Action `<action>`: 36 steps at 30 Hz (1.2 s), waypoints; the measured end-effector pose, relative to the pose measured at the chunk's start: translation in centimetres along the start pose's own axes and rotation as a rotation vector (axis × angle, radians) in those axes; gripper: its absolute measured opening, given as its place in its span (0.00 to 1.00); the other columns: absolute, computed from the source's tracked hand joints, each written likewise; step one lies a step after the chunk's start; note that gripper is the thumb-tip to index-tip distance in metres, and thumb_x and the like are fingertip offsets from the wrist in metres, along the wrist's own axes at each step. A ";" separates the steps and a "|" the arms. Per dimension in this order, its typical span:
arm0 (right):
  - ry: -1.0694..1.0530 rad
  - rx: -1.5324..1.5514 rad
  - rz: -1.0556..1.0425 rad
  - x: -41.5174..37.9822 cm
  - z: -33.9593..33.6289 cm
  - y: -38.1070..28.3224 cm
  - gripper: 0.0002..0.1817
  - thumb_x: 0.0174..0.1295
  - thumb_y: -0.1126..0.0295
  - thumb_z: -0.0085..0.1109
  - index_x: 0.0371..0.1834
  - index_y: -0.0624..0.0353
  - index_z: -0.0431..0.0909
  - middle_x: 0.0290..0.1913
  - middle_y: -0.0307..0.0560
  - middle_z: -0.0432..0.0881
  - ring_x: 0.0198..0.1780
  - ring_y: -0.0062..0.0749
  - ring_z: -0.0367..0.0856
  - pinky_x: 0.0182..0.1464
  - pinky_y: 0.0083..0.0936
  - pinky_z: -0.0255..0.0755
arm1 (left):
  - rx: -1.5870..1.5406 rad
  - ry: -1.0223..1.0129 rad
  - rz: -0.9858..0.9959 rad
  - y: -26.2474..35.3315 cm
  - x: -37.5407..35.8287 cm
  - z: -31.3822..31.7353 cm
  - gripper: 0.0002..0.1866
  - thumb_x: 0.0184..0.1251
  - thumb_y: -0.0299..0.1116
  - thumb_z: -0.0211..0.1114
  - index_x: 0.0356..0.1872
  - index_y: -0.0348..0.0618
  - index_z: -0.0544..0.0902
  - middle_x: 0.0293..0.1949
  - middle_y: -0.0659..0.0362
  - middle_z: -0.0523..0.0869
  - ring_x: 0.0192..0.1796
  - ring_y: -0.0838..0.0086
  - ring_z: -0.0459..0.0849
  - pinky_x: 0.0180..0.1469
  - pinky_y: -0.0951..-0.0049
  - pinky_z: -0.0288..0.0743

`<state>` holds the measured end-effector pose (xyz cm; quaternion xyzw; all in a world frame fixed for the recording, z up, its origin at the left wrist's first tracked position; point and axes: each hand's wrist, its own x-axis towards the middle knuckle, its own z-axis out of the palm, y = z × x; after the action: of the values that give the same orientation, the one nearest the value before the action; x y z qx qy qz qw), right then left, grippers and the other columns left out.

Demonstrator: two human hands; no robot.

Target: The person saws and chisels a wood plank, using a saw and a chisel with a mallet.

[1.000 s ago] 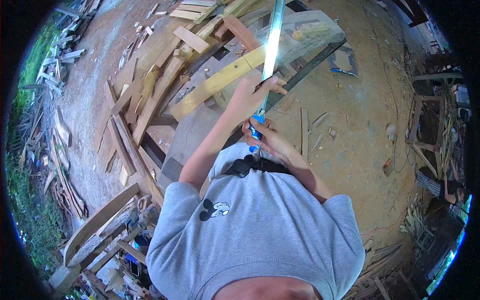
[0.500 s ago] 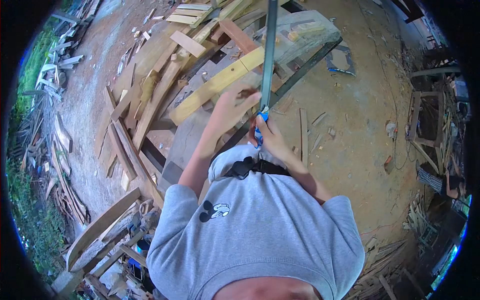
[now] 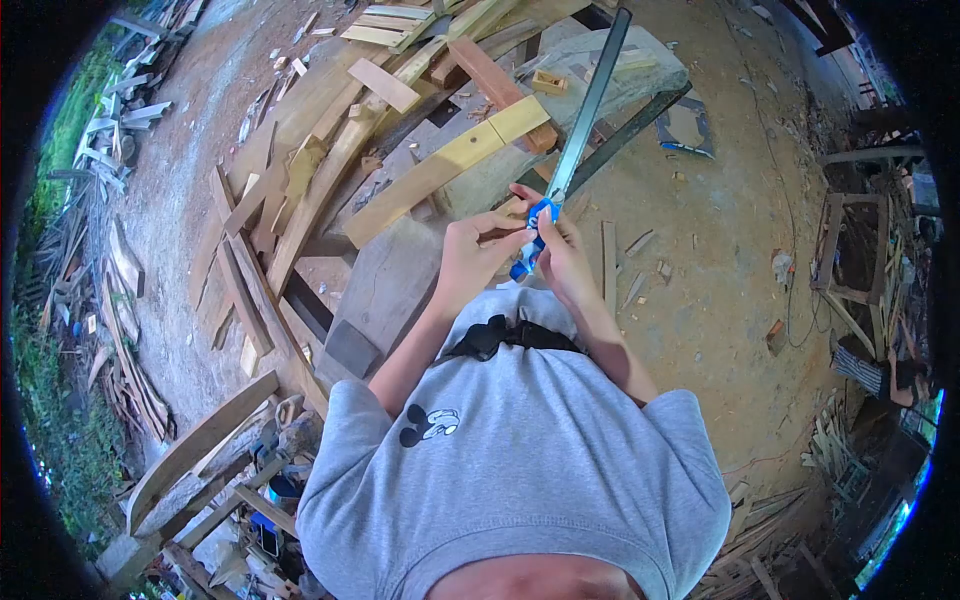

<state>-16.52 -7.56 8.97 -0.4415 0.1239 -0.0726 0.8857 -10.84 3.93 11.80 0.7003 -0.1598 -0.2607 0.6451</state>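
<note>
A long, flat metal blade (image 3: 588, 105) with a blue handle (image 3: 543, 213) slants up and to the right in front of my body. My right hand (image 3: 562, 262) is closed round the handle, thumb lying along it. From the other side, my left hand (image 3: 474, 252) pinches at the same blue part with bent fingertips. The fingers hide some of the handle, and white patches show on its lower end. Beyond the hands, the blade passes over a grey work surface and a dark beam (image 3: 630, 130).
A pale yellow plank (image 3: 430, 185) and a reddish board (image 3: 490, 80) lie ahead among stacked timber. A small wooden block (image 3: 549, 82) rests near the blade. Curved boards (image 3: 310, 215) are at the left, and a blue-edged panel (image 3: 686, 130) lies on the ground at right.
The blade has swung so its far end leans right and now shows in full. My left hand has come down from beside the blade onto the blue handle.
</note>
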 end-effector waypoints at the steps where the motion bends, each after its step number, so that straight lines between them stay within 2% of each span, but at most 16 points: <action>1: 0.002 0.001 -0.003 0.0 -0.1 -0.2 0.21 0.65 0.61 0.41 0.56 0.63 0.62 0.50 0.44 0.70 0.51 0.24 0.67 0.54 0.23 0.59 | -0.082 -0.015 -0.001 -0.1 0.2 0.0 0.09 0.52 0.30 0.64 0.31 0.33 0.81 0.26 0.61 0.82 0.28 0.85 0.77 0.31 0.84 0.69; 3: -0.013 -0.022 -0.031 0.0 -0.2 -0.4 0.22 0.64 0.61 0.41 0.57 0.63 0.63 0.57 0.45 0.67 0.55 0.25 0.66 0.57 0.24 0.58 | -0.052 -0.039 -0.004 -0.2 0.4 0.1 0.09 0.53 0.30 0.64 0.32 0.34 0.81 0.25 0.62 0.81 0.27 0.86 0.75 0.29 0.85 0.67; 5: -0.004 -0.050 -0.053 -0.1 -0.1 -0.5 0.21 0.64 0.61 0.41 0.56 0.63 0.64 0.57 0.45 0.66 0.56 0.26 0.65 0.58 0.24 0.57 | -0.022 -0.060 -0.007 0.1 0.5 0.1 0.09 0.54 0.31 0.63 0.32 0.34 0.81 0.24 0.63 0.80 0.25 0.87 0.73 0.27 0.85 0.66; 7: 0.003 -0.078 -0.072 -0.1 -0.2 -0.5 0.21 0.64 0.62 0.41 0.56 0.63 0.64 0.58 0.44 0.66 0.57 0.26 0.65 0.58 0.24 0.57 | -0.004 -0.106 -0.144 1.0 0.6 -0.1 0.09 0.55 0.31 0.62 0.32 0.35 0.81 0.22 0.65 0.78 0.23 0.88 0.70 0.24 0.85 0.62; 8: -0.010 -0.053 -0.066 -0.1 -0.3 -0.5 0.21 0.64 0.62 0.41 0.55 0.63 0.65 0.58 0.44 0.66 0.57 0.26 0.64 0.59 0.24 0.56 | -0.004 -0.106 -0.145 0.9 0.6 -0.1 0.09 0.55 0.31 0.62 0.32 0.35 0.81 0.22 0.65 0.78 0.23 0.88 0.70 0.24 0.85 0.62; 11: -0.047 -0.007 -0.027 -0.2 -0.8 -0.3 0.21 0.65 0.61 0.40 0.55 0.63 0.66 0.59 0.42 0.65 0.57 0.26 0.64 0.59 0.24 0.56 | -0.104 -0.118 -0.136 0.1 0.8 -0.1 0.10 0.57 0.33 0.61 0.33 0.35 0.81 0.22 0.67 0.76 0.24 0.88 0.69 0.24 0.85 0.61; 13: -0.073 0.012 0.004 -0.3 -0.9 -0.3 0.21 0.65 0.60 0.39 0.55 0.62 0.66 0.60 0.41 0.64 0.57 0.26 0.64 0.59 0.24 0.56 | -0.207 -0.219 -0.135 -0.6 0.8 0.2 0.11 0.58 0.34 0.60 0.34 0.35 0.80 0.24 0.67 0.77 0.27 0.88 0.71 0.28 0.85 0.64; 17: -0.012 0.025 0.004 -0.2 -0.7 -0.3 0.22 0.65 0.58 0.38 0.55 0.61 0.67 0.60 0.39 0.64 0.54 0.22 0.66 0.55 0.22 0.60 | -0.314 -0.101 -0.143 -1.1 0.5 1.7 0.10 0.57 0.31 0.61 0.36 0.36 0.79 0.28 0.65 0.79 0.30 0.87 0.73 0.32 0.85 0.66; 19: 0.016 0.030 -0.014 0.1 -0.5 0.0 0.22 0.65 0.58 0.38 0.55 0.60 0.67 0.60 0.39 0.65 0.53 0.21 0.67 0.54 0.21 0.61 | -0.089 0.182 0.151 -1.7 0.6 1.9 0.11 0.54 0.27 0.63 0.39 0.37 0.79 0.34 0.59 0.82 0.32 0.82 0.77 0.34 0.82 0.72; 21: 0.064 0.058 0.006 0.1 -0.4 0.4 0.22 0.65 0.57 0.39 0.56 0.61 0.66 0.60 0.37 0.64 0.49 0.18 0.67 0.51 0.19 0.63 | -0.056 0.211 0.090 -1.8 0.4 2.0 0.09 0.52 0.24 0.63 0.36 0.38 0.80 0.33 0.58 0.82 0.33 0.82 0.78 0.35 0.82 0.72; 24: 0.083 0.034 0.063 0.4 -0.8 0.5 0.23 0.65 0.58 0.40 0.57 0.62 0.63 0.61 0.34 0.62 0.48 0.15 0.67 0.50 0.17 0.63 | 0.104 0.251 0.205 -2.1 0.7 2.0 0.07 0.53 0.25 0.62 0.34 0.38 0.80 0.33 0.56 0.82 0.32 0.76 0.80 0.37 0.79 0.73; 26: 0.103 0.051 0.019 0.5 -0.2 0.1 0.23 0.65 0.58 0.40 0.58 0.62 0.62 0.61 0.34 0.61 0.48 0.15 0.67 0.50 0.16 0.63 | 0.439 0.215 0.454 -2.4 1.1 1.8 0.12 0.49 0.24 0.63 0.38 0.38 0.79 0.34 0.53 0.82 0.34 0.70 0.82 0.39 0.77 0.73; 29: 0.132 0.080 -0.005 0.6 0.1 -0.2 0.24 0.64 0.59 0.41 0.59 0.62 0.61 0.62 0.35 0.61 0.48 0.16 0.67 0.50 0.16 0.63 | 0.604 0.159 0.480 -0.7 0.2 2.0 0.18 0.43 0.24 0.63 0.41 0.39 0.77 0.35 0.51 0.80 0.35 0.63 0.81 0.39 0.73 0.74; 33: 0.130 0.150 -0.023 0.9 0.5 -0.1 0.24 0.64 0.59 0.41 0.60 0.62 0.60 0.61 0.39 0.62 0.48 0.19 0.68 0.52 0.19 0.63 | 0.673 0.167 0.527 -0.5 0.6 1.8 0.21 0.40 0.25 0.63 0.43 0.38 0.75 0.36 0.50 0.80 0.36 0.61 0.81 0.39 0.70 0.73; 35: 0.095 0.199 0.000 0.8 0.2 -0.1 0.24 0.64 0.59 0.41 0.59 0.62 0.60 0.60 0.39 0.63 0.49 0.20 0.68 0.52 0.20 0.63 | 0.543 0.157 0.392 -1.1 0.6 2.0 0.18 0.42 0.23 0.61 0.40 0.37 0.76 0.34 0.49 0.80 0.34 0.62 0.81 0.37 0.70 0.73; 36: 0.061 0.249 0.019 0.9 0.2 -0.2 0.23 0.64 0.59 0.40 0.58 0.62 0.61 0.60 0.39 0.64 0.50 0.21 0.68 0.52 0.20 0.63 | 0.544 0.159 0.392 -1.0 0.6 1.9 0.18 0.42 0.23 0.61 0.40 0.37 0.76 0.34 0.49 0.80 0.34 0.62 0.81 0.37 0.70 0.73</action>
<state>-15.62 -7.75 9.08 -0.3244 0.1453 -0.0924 0.9301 -11.55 2.10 10.62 0.8206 -0.3044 -0.0244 0.4831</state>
